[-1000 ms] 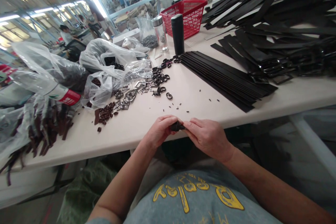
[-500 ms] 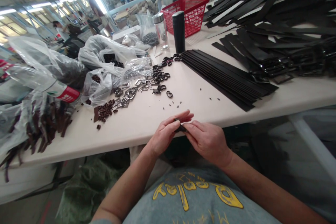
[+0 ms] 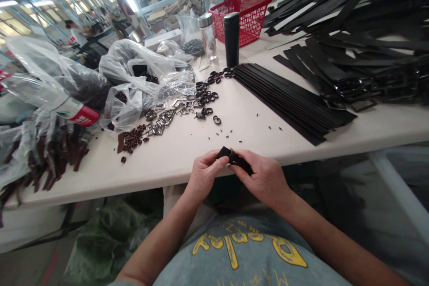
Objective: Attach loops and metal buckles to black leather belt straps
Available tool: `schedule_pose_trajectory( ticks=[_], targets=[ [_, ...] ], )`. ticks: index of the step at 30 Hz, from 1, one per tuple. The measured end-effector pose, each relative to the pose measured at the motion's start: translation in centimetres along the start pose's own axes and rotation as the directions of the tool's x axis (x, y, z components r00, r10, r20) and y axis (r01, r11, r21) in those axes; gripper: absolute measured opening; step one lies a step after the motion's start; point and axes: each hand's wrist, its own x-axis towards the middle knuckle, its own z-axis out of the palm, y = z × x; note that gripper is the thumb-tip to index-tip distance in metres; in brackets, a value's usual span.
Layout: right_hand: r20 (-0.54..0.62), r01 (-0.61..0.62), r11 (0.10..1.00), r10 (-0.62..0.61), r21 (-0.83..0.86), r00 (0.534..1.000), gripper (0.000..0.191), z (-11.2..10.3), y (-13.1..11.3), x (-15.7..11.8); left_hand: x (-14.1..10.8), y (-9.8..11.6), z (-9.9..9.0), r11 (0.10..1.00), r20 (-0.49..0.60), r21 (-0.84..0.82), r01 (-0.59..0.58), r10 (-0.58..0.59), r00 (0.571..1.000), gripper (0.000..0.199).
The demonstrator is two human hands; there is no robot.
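Just over the table's front edge, my left hand (image 3: 202, 173) pinches the square end of a black belt strap (image 3: 224, 152) between thumb and fingers. My right hand (image 3: 268, 179) is wrapped around the same strap a little further along. Between the two hands a dark band, apparently a belt loop, goes around the strap. Beyond them lie several tiny dark pieces (image 3: 228, 136), and one black belt loop (image 3: 216, 120) sits apart from the pile of black loops (image 3: 206, 96). Metal buckles (image 3: 165, 118) lie left of that pile.
Black straps (image 3: 278, 100) lie stacked on the right, with buckled belts (image 3: 348, 82) behind. A dark flask (image 3: 232, 40), glass bottle (image 3: 209, 42) and red basket (image 3: 250, 20) stand at the back. Plastic bags (image 3: 124, 103), brown loops (image 3: 134, 138) and brown straps (image 3: 50, 156) occupy the left.
The strap's end now shows above my left fingers, which have curled in from a flatter pose. My right hand has shifted slightly, exposing more strap. Another tiny piece shows on the table.
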Motion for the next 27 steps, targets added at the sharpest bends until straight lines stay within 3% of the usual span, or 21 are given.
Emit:
schedule_pose_trajectory(
  ticks=[2, 4, 6, 12, 14, 18, 20, 24, 27],
  targets=[
    [0.175, -0.15, 0.973, 0.119, 0.174, 0.977, 0.02, -0.6, 0.5, -0.3, 0.2, 0.3, -0.7, 0.999, -0.053, -0.018, 0.027, -0.028, 0.998, 0.025],
    [0.364, -0.3, 0.912, 0.188, 0.279, 0.912, 0.018, -1.2, 1.1, -0.7, 0.4, 0.5, -1.4, 0.996, -0.101, -0.068, 0.049, -0.056, 0.993, 0.026],
    [0.473, -0.402, 0.858, 0.223, 0.32, 0.853, 0.025, -1.8, 1.6, -1.2, 0.3, 0.4, -1.9, 0.989, -0.109, -0.121, 0.081, -0.095, 0.99, 0.029],
    [0.514, -0.462, 0.821, 0.252, 0.336, 0.82, 0.026, -2.0, 0.9, -1.4, -1.2, -0.7, -0.7, 0.957, 0.012, -0.16, 0.242, -0.243, 0.97, 0.033],
    [0.53, -0.475, 0.81, 0.25, 0.344, 0.81, 0.027, -2.1, 0.7, -1.2, -1.6, -0.6, -0.5, 0.964, 0.02, -0.136, 0.228, -0.227, 0.974, 0.033],
    [0.597, -0.489, 0.822, 0.242, 0.293, 0.765, 0.028, -2.8, 1.1, -0.8, -1.6, 0.4, -1.2, 0.988, -0.07, -0.076, 0.137, -0.142, 0.987, 0.036],
    [0.59, -0.432, 0.869, 0.222, 0.241, 0.776, 0.027, -3.2, 1.2, -0.5, -1.4, 0.7, -1.5, 0.991, -0.069, -0.05, 0.121, -0.124, 0.99, 0.044],
    [0.4, -0.208, 0.972, 0.148, 0.11, 0.904, 0.036, -2.9, 0.4, 0.2, -1.2, 0.8, -1.1, 0.99, -0.015, -0.06, 0.124, -0.125, 0.992, 0.046],
    [0.283, -0.062, 0.997, 0.046, 0.047, 0.958, 0.033, -1.8, -0.3, 0.5, -1.0, 0.6, -0.3, 0.987, 0.001, -0.116, 0.114, -0.114, 0.993, 0.036]
  ],
)
